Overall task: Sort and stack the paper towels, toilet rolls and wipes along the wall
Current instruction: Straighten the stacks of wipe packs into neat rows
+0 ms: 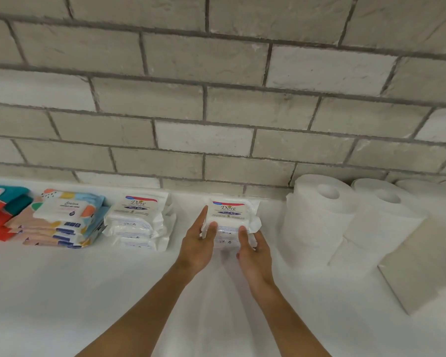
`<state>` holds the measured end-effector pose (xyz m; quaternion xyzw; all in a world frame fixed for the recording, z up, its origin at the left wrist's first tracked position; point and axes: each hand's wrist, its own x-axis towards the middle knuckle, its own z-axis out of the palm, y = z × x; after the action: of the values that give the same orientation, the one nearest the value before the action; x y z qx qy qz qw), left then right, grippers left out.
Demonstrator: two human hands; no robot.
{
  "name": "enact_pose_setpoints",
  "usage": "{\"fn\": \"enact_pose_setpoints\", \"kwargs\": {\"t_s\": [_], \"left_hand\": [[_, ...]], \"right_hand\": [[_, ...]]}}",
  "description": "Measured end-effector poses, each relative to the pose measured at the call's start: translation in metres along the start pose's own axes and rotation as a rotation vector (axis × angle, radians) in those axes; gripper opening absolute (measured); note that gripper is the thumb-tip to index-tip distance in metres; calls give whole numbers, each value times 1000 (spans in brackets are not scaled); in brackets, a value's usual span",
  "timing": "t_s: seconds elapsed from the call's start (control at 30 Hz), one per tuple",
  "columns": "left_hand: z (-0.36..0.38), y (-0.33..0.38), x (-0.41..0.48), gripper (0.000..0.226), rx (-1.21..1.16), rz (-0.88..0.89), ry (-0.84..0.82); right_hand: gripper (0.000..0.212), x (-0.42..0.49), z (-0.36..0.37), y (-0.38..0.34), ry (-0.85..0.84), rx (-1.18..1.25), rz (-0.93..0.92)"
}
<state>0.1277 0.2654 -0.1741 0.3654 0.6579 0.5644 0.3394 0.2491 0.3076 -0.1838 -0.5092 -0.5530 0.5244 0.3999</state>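
Note:
A small stack of white Dove wipe packs (229, 215) stands on the white counter close to the brick wall. My left hand (198, 243) presses its left side and my right hand (254, 251) holds its front right corner, thumbs on the front face. Left of it stands another stack of white Dove packs (139, 222). Further left lie a stack of colourful patterned wipe packs (62, 220) and red and teal packs (0, 212) at the frame's edge. White paper rolls (317, 217) stand upright on the right, against the wall.
A beige block of folded paper towels (420, 266) lies in front of the rolls at the right. The white counter (88, 292) stretches towards me. The brick wall (216, 99) closes off the back.

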Motion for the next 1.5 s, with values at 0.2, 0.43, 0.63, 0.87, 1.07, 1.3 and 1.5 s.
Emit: {"fn": "enact_pose_setpoints", "kwargs": {"t_s": [0.2, 0.43, 0.63, 0.87, 1.07, 1.3, 1.5], "left_hand": [[-24, 6, -7, 51, 113, 58, 96], [-39, 33, -22, 51, 252, 115, 38], [-73, 52, -27, 22, 279, 192, 258], [-152, 48, -6, 23, 422, 205, 541], [-173, 29, 7, 53, 323, -129, 449], [-169, 21, 8, 21, 11, -287, 366], [-173, 19, 13, 24, 75, -260, 310]], "right_hand": [[5, -4, 23, -4, -15, -37, 22], [25, -4, 35, 1, -32, -25, 37], [41, -3, 26, -2, -12, -72, 25], [72, -7, 25, -3, 38, -193, -83], [71, 0, 43, -10, -54, -16, -102], [57, -1, 54, -15, -102, -28, -143], [56, 0, 68, -11, -133, -30, -130]]}}
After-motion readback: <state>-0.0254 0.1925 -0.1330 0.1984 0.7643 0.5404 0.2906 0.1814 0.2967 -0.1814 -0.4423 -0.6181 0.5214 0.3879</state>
